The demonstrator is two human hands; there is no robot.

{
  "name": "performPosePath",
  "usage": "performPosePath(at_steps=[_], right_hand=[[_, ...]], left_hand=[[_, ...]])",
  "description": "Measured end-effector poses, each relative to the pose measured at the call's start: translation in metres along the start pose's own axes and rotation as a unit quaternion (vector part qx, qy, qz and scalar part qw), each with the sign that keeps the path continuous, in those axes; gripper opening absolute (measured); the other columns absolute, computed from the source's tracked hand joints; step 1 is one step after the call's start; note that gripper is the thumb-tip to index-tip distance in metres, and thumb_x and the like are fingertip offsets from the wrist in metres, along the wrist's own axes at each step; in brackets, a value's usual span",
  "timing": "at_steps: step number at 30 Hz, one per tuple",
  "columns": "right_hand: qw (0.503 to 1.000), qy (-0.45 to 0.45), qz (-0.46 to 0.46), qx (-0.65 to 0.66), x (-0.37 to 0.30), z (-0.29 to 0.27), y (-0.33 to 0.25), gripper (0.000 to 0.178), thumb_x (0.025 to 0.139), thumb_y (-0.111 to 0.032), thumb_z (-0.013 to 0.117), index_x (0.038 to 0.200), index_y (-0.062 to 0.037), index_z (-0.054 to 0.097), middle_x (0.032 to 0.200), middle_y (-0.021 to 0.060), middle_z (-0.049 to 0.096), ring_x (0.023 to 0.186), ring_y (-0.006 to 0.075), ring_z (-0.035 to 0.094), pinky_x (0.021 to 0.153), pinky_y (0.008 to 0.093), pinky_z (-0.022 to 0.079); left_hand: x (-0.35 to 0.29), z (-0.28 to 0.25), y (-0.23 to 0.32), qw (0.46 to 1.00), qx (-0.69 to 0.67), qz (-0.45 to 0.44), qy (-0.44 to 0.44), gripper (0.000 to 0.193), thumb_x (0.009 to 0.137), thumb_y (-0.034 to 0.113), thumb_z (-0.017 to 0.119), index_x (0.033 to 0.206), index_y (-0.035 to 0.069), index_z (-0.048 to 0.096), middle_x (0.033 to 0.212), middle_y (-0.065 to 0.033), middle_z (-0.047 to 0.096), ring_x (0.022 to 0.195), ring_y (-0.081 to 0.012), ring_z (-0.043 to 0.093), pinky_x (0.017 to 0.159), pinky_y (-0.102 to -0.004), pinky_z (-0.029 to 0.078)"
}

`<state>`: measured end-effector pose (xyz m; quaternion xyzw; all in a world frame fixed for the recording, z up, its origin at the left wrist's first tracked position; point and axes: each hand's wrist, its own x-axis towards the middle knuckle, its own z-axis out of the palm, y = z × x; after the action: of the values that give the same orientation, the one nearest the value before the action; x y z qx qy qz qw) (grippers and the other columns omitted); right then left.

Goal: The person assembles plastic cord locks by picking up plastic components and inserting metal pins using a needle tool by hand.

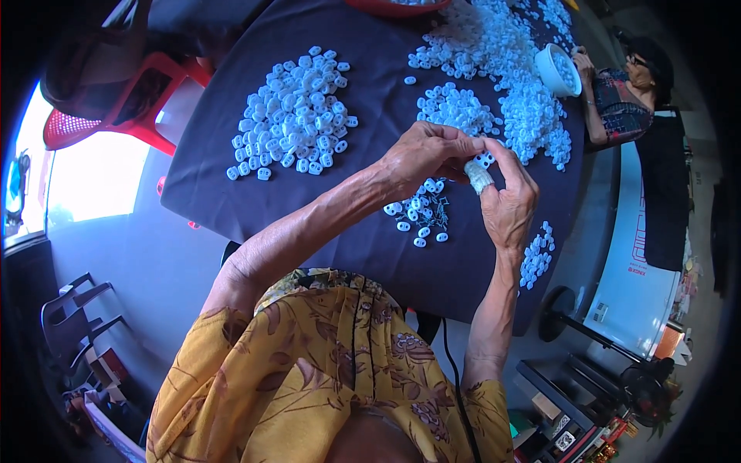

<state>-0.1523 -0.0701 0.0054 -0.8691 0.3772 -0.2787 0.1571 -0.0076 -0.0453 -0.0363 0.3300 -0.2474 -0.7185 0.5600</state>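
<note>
Two hands meeting above dark round table (231, 177), near its 5 o'clock edge. Left hand (421, 154) curled, fingertips pinched on small white plastic piece (485, 160). Right hand (509, 202) closed from the other side on same piece, one finger wrapped in pale tape (478, 177). Directly under hands, small scatter of white pieces mixed with thin metal bits (423, 212). Big heap of white pieces (293, 116) at 10 o'clock from hands, well apart. Smaller heap (457, 108) at 12 o'clock, near. Long spread pile (517, 77) at 1 o'clock. Few pieces at table rim (536, 258), 5 o'clock. Second person (625, 96) seated at 2 o'clock, holding white bowl (557, 71). Red chair (116, 108) at 9 o'clock, beside table.
</note>
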Motion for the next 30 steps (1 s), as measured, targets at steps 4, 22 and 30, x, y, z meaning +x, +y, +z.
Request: performPosePath(at_steps=[4,22,30], right_hand=[[1.0,0.013,-0.005,0.027,-0.002,0.001,0.003,0.037,0.066,0.007,0.052,0.101,-0.0018,0.056,0.092,0.0141,0.061,0.084,0.0285,0.06,0.072,0.0329,0.048],[0.986,-0.046,-0.128,-0.101,0.002,-0.007,0.008,0.037,0.059,0.0,0.053,0.096,0.0029,0.051,0.082,0.0168,0.056,0.076,0.0316,0.056,0.069,0.0383,0.046],[0.98,-0.097,-0.141,-0.1,0.004,-0.013,0.014,0.031,0.065,-0.009,0.048,0.093,0.0042,0.05,0.081,0.0191,0.055,0.074,0.0361,0.054,0.068,0.041,0.045]], left_hand=[[0.001,0.001,-0.002,1.0,0.002,-0.002,-0.006,0.024,0.078,0.026,0.063,0.077,0.002,0.061,0.071,-0.0065,0.06,0.066,-0.0135,0.058,0.061,-0.0274,0.049],[-0.005,-0.001,0.004,0.996,0.086,0.018,-0.017,0.022,0.08,0.023,0.061,0.081,0.002,0.062,0.071,-0.0028,0.059,0.065,-0.0092,0.055,0.066,-0.0247,0.047],[-0.006,0.001,0.005,0.998,0.052,-0.007,-0.029,0.017,0.081,0.018,0.059,0.077,0.001,0.062,0.069,-0.0029,0.059,0.063,-0.0093,0.055,0.063,-0.0246,0.047]])
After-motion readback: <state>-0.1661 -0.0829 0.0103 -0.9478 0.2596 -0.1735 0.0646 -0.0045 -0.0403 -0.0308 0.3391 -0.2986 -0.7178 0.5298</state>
